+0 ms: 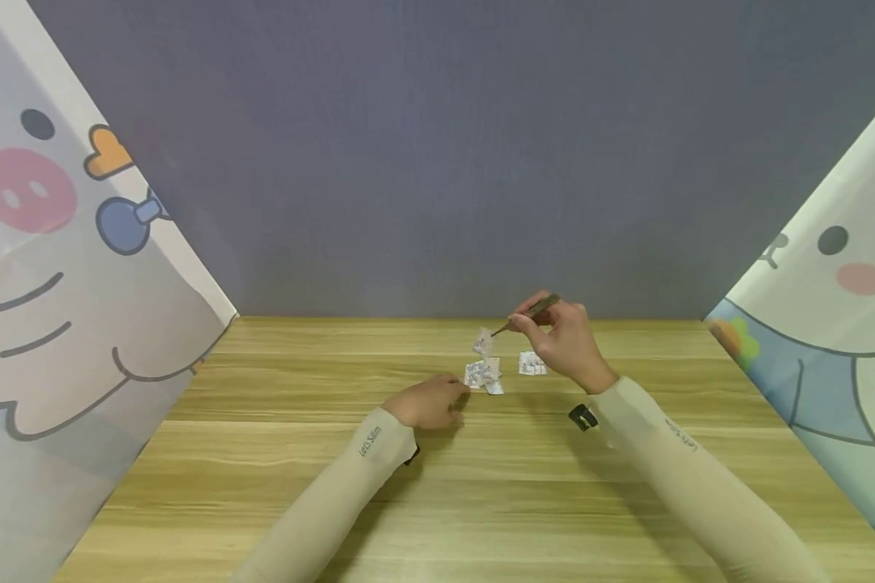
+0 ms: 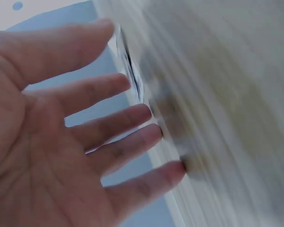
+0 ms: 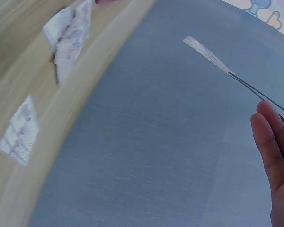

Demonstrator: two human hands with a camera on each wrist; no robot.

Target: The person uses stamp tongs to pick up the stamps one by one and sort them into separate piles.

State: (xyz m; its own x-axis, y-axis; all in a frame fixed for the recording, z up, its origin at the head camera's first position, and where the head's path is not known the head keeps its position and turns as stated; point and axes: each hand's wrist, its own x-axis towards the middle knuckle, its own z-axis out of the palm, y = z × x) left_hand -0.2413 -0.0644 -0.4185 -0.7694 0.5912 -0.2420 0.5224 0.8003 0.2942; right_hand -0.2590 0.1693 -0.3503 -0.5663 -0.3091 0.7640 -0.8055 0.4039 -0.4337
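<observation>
My right hand [image 1: 565,340] pinches a pair of tweezers [image 1: 528,312] above the table. A small printed paper piece [image 1: 483,342] hangs from their tips; in the right wrist view the piece [image 3: 206,53] is seen nearly edge-on, clear of the table. Under it lies a loose pile of similar paper pieces [image 1: 484,376], overlapping and uneven. My left hand [image 1: 428,402] rests at the left side of this pile, fingertips on the wood. In the left wrist view its fingers [image 2: 118,127] are spread and relaxed. Right of the pile, several pieces lie together as a flat patch [image 1: 531,363].
The wooden table [image 1: 321,486] runs back to a grey upright panel [image 1: 437,162]. Side panels with cartoon animals, a pig [image 1: 25,190] on the left and another figure [image 1: 838,267] on the right, flank it. A black wrist strap piece [image 1: 583,417] shows by the right sleeve.
</observation>
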